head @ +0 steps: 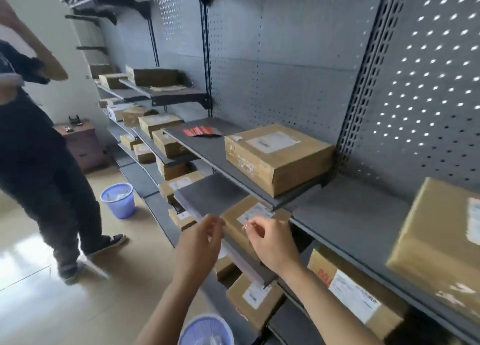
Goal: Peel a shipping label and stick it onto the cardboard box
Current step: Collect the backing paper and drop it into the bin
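Observation:
A small cardboard box [240, 221] with a white label [253, 212] on top sits on a grey shelf [210, 194] just beyond my hands. My left hand [201, 243] hovers at the box's left edge with fingers pinched together. My right hand [272, 240] is over the box's near side, thumb and forefinger pinched on what looks like a thin clear or white strip [245, 226]; blur hides what it is. A bigger labelled cardboard box [278, 157] rests on the higher shelf behind.
Several labelled boxes fill the grey pegboard shelving, including a large box [439, 243] at the right. Red tags [197, 131] lie on the upper shelf. A person in dark clothes [39, 149] stands at the left. Blue wastebaskets stand on the floor [118, 200] and below my arms [206, 330].

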Motion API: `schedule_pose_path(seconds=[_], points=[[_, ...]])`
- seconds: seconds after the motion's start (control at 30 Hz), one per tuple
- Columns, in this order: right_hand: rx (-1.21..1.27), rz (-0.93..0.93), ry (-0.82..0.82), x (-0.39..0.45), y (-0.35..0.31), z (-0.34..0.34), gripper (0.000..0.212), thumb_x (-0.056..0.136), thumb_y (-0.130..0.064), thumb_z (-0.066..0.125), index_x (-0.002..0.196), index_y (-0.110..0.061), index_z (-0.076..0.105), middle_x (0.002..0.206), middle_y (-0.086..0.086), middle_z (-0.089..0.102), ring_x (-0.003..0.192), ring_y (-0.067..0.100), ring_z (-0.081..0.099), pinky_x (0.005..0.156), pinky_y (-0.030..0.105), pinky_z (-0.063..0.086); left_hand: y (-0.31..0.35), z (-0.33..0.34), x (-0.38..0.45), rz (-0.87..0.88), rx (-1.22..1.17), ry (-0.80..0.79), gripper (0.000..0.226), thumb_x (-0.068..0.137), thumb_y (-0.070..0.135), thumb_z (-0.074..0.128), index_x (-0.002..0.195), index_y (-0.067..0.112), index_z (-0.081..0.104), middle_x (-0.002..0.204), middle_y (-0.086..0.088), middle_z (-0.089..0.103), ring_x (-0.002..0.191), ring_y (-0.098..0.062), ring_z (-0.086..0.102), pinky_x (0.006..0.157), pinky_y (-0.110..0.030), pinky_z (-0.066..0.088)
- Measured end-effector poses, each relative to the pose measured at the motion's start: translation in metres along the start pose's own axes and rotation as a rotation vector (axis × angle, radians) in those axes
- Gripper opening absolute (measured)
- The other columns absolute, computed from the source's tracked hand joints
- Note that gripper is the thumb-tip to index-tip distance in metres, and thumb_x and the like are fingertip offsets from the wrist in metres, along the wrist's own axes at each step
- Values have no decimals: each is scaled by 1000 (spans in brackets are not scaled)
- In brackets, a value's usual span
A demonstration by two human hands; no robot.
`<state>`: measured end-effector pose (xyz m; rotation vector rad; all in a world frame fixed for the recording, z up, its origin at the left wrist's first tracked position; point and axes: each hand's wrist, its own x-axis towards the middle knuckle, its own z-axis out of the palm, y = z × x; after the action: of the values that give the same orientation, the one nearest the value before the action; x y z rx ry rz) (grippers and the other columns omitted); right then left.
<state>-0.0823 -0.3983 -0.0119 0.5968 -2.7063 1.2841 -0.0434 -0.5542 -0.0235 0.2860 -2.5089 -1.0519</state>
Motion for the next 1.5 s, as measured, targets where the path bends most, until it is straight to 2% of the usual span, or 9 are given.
schedule_pose_path(seconds=[0.27, 0.53, 0.77, 0.93, 1.0, 1.07, 1.23, 1.4, 1.5], points=[[-71, 35, 283, -22, 5, -102, 25, 94, -34, 50, 84, -19, 68, 68, -14, 65, 65, 2, 62, 54, 16, 48, 105, 38, 20, 253, -90, -143, 11, 94, 30, 50, 93, 31, 61, 79, 16, 67, 74, -2, 65, 67, -29, 56], [-178, 167, 551, -76, 43, -192, 24, 95, -33, 48, 84, -21, 67, 52, -10, 53, 50, 9, 51, 46, 19, 34, 201, 116, 10, 473, -269, -306, 17, 94, 30, 50, 83, 29, 63, 72, 15, 68, 71, -1, 65, 66, -35, 56], [-334, 350, 718, -125, 76, -259, 21, 95, -32, 49, 98, -25, 69, 88, -14, 71, 74, 2, 63, 64, 23, 53, 283, 174, -17, 620, -335, -463, 15, 93, 32, 50, 88, 33, 65, 83, 18, 71, 76, -3, 66, 69, -32, 55], [-440, 491, 683, -154, 97, -295, 33, 96, -35, 44, 126, -35, 55, 75, -15, 63, 51, 3, 51, 48, 14, 35, 320, 211, -35, 768, -224, -598, 24, 96, 33, 44, 112, 35, 62, 113, 17, 68, 81, -11, 67, 69, -26, 52], [-487, 519, 631, -162, 106, -304, 40, 96, -36, 43, 136, -35, 45, 119, -14, 61, 87, -3, 59, 70, 10, 41, 330, 224, -39, 791, -133, -672, 31, 96, 39, 41, 124, 39, 55, 129, 17, 59, 103, -10, 63, 82, -26, 51], [-523, 521, 556, -166, 116, -310, 47, 97, -38, 41, 143, -37, 34, 148, -17, 37, 131, 1, 38, 103, 15, 31, 332, 237, -43, 806, -45, -740, 37, 96, 42, 39, 132, 41, 47, 144, 18, 44, 125, -9, 51, 95, -26, 46], [-590, 584, 340, -164, 138, -315, 53, 98, -43, 35, 148, -37, 18, 157, -21, 8, 146, 6, 7, 117, 26, 10, 331, 256, -47, 910, 97, -735, 48, 96, 45, 35, 143, 41, 29, 158, 17, 17, 145, -7, 19, 114, -27, 28], [-595, 565, 318, -160, 155, -313, 62, 89, -57, 17, 148, -37, 20, 157, -20, 7, 146, 4, 6, 117, 27, 11, 331, 260, -48, 1038, 124, -559, 53, 91, 50, 23, 140, 38, 39, 154, 18, 21, 141, -4, 29, 111, -24, 27], [-731, 525, 383, -157, 166, -310, 84, 75, -66, -6, 135, -40, 47, 146, -26, 23, 138, 2, 33, 108, 32, 36, 329, 266, -45, 1027, 139, -643, 76, 75, 60, 6, 143, 37, 32, 156, 15, 19, 144, -6, 22, 115, -27, 20]])
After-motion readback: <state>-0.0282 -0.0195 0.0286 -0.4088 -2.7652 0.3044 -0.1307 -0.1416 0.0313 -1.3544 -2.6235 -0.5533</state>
